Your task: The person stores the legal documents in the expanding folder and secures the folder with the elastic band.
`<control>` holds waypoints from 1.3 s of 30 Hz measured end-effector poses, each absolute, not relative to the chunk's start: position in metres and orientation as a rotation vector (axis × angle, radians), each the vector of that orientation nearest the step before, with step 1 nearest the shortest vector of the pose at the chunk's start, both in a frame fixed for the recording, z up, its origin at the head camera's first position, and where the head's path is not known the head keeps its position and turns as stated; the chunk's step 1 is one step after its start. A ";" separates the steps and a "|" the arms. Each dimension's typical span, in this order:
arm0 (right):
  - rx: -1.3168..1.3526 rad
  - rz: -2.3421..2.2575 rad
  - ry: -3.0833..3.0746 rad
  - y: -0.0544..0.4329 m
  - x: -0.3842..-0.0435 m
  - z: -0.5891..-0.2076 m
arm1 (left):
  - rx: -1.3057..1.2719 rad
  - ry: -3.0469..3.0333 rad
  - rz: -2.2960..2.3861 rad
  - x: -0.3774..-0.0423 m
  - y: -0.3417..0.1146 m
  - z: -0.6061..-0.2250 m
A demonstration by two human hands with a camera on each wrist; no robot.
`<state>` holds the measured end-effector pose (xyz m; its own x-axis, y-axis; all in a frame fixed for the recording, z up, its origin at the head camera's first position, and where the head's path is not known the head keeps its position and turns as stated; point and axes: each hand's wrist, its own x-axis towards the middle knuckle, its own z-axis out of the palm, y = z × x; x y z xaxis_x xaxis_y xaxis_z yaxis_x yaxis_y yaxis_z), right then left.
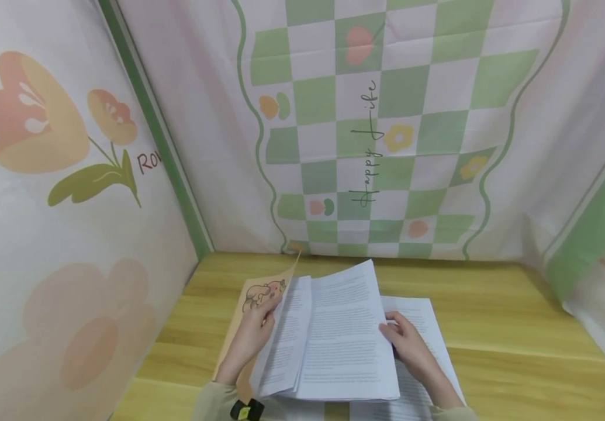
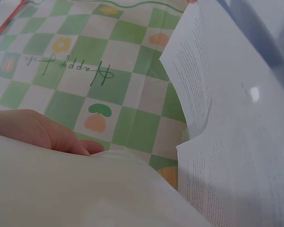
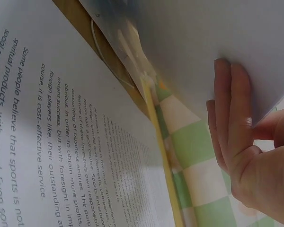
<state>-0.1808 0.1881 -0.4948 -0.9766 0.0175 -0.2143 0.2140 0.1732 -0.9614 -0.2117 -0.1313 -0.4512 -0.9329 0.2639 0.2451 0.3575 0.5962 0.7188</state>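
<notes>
In the head view my left hand (image 1: pixel 253 332) pinches a tan cover (image 1: pixel 235 318) with a cartoon drawing, which stands half raised at the left. My right hand (image 1: pixel 410 345) grips the right edge of a stack of printed sheets (image 1: pixel 346 339), thumb on the front and fingers behind, as the right wrist view also shows. The stack is tilted up from the table, and its left pages (image 1: pixel 286 339) bend upward beside the cover. In the left wrist view, a pale sheet hides most of the left hand (image 2: pixel 52 135), and a glossy surface (image 2: pixel 255 127) lies by the printed pages.
More printed sheets (image 1: pixel 420 316) lie on the wooden table (image 1: pixel 518 339) under and to the right of the raised stack. A checked curtain (image 1: pixel 402 117) hangs behind the table, and a flowered one (image 1: pixel 71 234) closes off the left side.
</notes>
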 end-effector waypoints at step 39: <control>-0.055 -1.929 2.070 0.187 -0.182 -0.494 | -0.585 -2.674 -1.193 -0.211 -0.131 -0.451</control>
<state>-0.1824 0.1869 -0.4941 -0.9512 -0.2368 -0.1981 0.1809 0.0923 -0.9792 -0.2108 -0.1306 -0.4508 -0.9114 0.2870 0.2948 0.4111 0.6063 0.6808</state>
